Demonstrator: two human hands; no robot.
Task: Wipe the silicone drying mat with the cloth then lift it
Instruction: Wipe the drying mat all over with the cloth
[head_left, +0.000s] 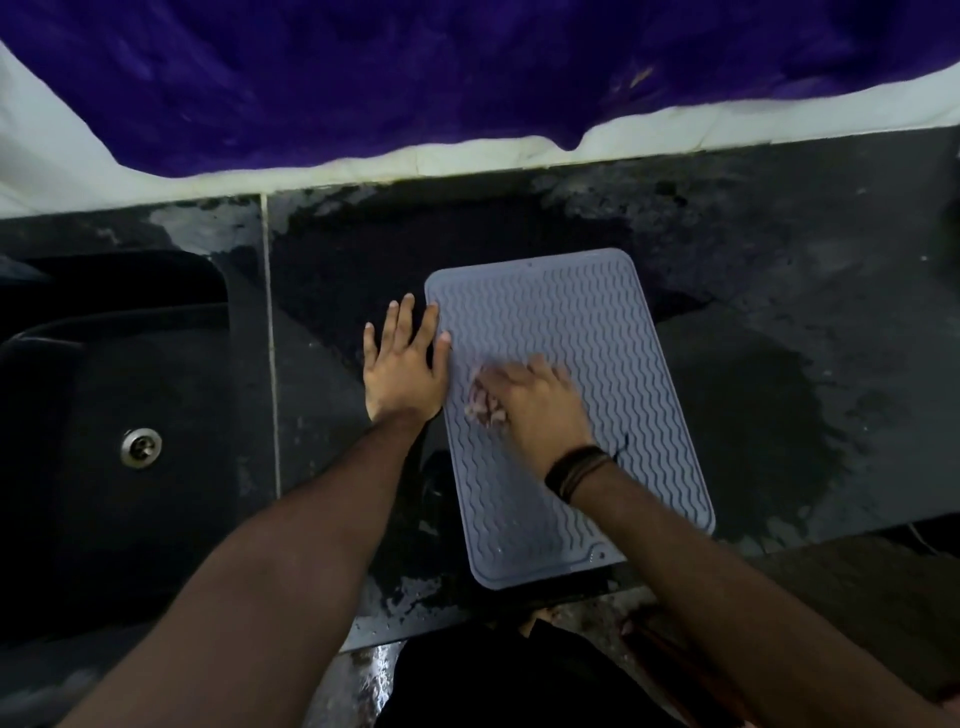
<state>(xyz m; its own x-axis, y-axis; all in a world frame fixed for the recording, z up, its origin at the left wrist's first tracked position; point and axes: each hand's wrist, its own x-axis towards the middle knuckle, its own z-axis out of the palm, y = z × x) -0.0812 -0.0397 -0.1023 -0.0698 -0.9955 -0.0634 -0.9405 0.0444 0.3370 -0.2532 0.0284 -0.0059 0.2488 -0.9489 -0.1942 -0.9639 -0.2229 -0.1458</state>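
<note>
My right hand (535, 400) bunches the cloth (483, 402) mid-frame on the mat (571, 332) lying flat on the wet counter (779, 260), my left hand (405, 369) spread flat at its edge; floppy, probably slick, so I'd lift it by a corner.

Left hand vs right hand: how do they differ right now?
The left hand lies flat with fingers spread, mostly on the dark counter, fingertips at the mat's left edge; the right hand is on the mat. The left holds nothing; the right presses a cloth. Only the right wrist wears bands. Both are palm down.
</note>
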